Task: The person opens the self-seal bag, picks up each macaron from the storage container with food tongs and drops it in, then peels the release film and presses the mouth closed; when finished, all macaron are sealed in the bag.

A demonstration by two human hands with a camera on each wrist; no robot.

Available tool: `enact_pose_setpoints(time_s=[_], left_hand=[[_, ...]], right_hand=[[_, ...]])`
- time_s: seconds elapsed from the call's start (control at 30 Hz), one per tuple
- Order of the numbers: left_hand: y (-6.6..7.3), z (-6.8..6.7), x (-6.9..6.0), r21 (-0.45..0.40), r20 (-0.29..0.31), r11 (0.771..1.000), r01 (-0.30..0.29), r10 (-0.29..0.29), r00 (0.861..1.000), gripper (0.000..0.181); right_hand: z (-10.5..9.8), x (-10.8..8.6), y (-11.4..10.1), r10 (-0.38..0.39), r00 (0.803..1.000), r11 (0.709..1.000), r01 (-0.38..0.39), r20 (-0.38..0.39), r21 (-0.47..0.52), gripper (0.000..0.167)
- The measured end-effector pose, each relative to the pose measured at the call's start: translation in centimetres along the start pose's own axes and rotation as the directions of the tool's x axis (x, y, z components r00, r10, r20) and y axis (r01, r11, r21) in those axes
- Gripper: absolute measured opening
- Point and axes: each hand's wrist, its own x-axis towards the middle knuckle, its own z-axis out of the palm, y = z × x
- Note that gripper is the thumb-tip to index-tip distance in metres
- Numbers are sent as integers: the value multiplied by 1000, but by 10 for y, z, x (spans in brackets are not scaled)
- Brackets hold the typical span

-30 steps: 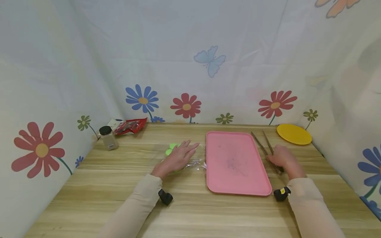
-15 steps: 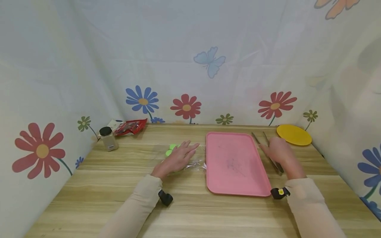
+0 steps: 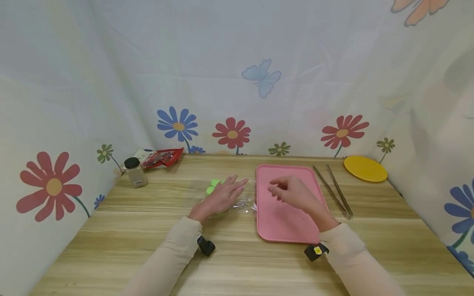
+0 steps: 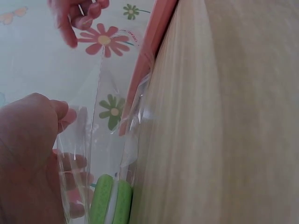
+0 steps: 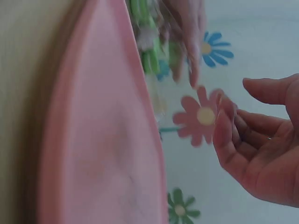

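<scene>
Green macarons [image 3: 210,190] with a pale filling lie in a clear plastic package [image 3: 243,204] left of the pink tray [image 3: 270,230]. My left hand [image 3: 221,195] lies over this package with its fingers extended, hiding part of it. In the left wrist view, a green macaron [image 4: 111,200] stands close to that hand, and some fingers show through the clear plastic. Over the tray hovers my right hand [image 3: 294,194], its fingers loosely bent and holding nothing. Metal tongs [image 3: 338,193] lie spread on the table just right of the tray.
A yellow plate [image 3: 365,168] sits at the back right. The back left holds a black-lidded jar [image 3: 136,176] and a red packet [image 3: 163,158]. A flower-printed cloth [image 3: 222,94] closes off the table's back and sides.
My right hand has left the tongs, which now lie on the table, and has moved left over the pink tray. The left hand has kept its place.
</scene>
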Motion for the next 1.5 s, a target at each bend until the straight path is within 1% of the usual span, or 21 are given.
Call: enact_pose_setpoints(time_s=[0.03, 0.1, 0.2, 0.27, 0.4, 0.47, 0.5, 0.57, 0.63, 0.67, 0.77, 0.87, 1.03, 1.1, 1.13, 1.2, 1.27, 1.33, 1.4, 1.43, 1.5], left_hand=[[-1, 1, 0, 0, 2, 1000, 3, -3, 1000, 48], [-2, 2, 0, 6, 7, 1000, 8, -8, 1000, 49], [-2, 3, -1, 1, 9, 1000, 9, -9, 1000, 49], [-3, 3, -1, 4, 9, 1000, 8, -8, 1000, 49], [-3, 3, -2, 3, 3, 1000, 8, -8, 1000, 50], [-3, 3, -2, 1, -1, 1000, 6, -6, 1000, 50], [-3, 3, -2, -2, 0, 1000, 5, -5, 1000, 50], [-3, 3, -2, -8, 3, 1000, -1, 1, 1000, 49], [-4, 3, -2, -16, 5, 1000, -5, 5, 1000, 49], [-4, 3, -2, -18, 6, 1000, -5, 5, 1000, 48], [-3, 2, -3, -25, 0, 1000, 3, -3, 1000, 48], [-3, 2, -2, -16, -3, 1000, 14, -14, 1000, 48], [-3, 1, -1, -8, 14, 1000, 15, -15, 1000, 49], [-2, -5, -1, -12, 25, 1000, 13, -13, 1000, 51], [-2, -9, 0, -28, 23, 1000, 13, -13, 1000, 51], [-3, -22, 1, -62, 25, 998, 15, -14, 1000, 54], [-3, -38, 4, -106, 26, 994, 16, -13, 1000, 56], [-3, -54, 11, -139, 37, 990, 9, -3, 999, 57], [-3, -67, 20, -130, 70, 991, 14, -4, 998, 55], [-5, -72, 26, -120, 93, 993, 19, -8, 996, 54], [-8, -74, 37, -84, 151, 996, 39, -26, 988, 50]], right_hand=[[6, 2, -2, 29, 998, 997, -32, 53, 66, 38], [17, 5, -5, 58, 987, 975, -89, 152, 204, 41], [30, 9, -7, 68, 959, 917, -168, 275, 360, 47], [35, 10, -7, 64, 941, 884, -208, 333, 419, 48], [44, 10, -4, 63, 919, 846, -256, 389, 468, 46], [48, 9, -3, 79, 904, 823, -297, 421, 484, 44], [51, 9, -2, 87, 894, 807, -322, 440, 495, 44], [55, 7, -3, 100, 868, 772, -376, 487, 512, 44], [60, 6, -4, 112, 844, 730, -428, 524, 533, 46], [62, 6, -5, 119, 836, 705, -450, 535, 547, 47], [66, 5, -5, 132, 828, 656, -485, 546, 578, 51], [70, 5, -4, 121, 824, 627, -495, 553, 601, 50], [73, 5, -2, 86, 811, 581, -512, 578, 632, 49], [74, 6, -2, 79, 813, 576, -510, 577, 639, 51], [74, 6, -2, 76, 813, 574, -509, 578, 641, 51], [75, 7, -2, 69, 813, 573, -506, 578, 645, 52], [75, 7, -3, 68, 815, 574, -504, 576, 645, 53], [75, 7, -4, 69, 815, 576, -504, 576, 644, 52], [74, 7, -4, 72, 815, 577, -504, 575, 642, 51], [74, 7, -4, 72, 815, 579, -503, 575, 642, 50], [74, 6, -4, 74, 815, 579, -505, 575, 640, 49]])
